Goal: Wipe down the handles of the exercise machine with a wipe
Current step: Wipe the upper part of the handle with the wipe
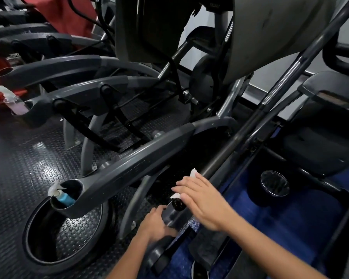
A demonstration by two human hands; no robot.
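Note:
A long dark handle bar (240, 137) of the exercise machine runs from the upper right down to a black rounded end (177, 204) at the lower middle. My right hand (201, 200) lies over the bar's lower end, pressing a white wipe (193, 173) against it; the wipe shows above and below the fingers. My left hand (156, 223) grips a black part of the machine just below that end. Most of the wipe is hidden under my right hand.
A grey side arm (133, 164) with a cup holder (69, 195) holding a blue bottle (66, 198) and a crumpled wipe is at left. A second cup holder further left holds a pink spray bottle (14, 103). Studded black rubber floor (18, 158) is below.

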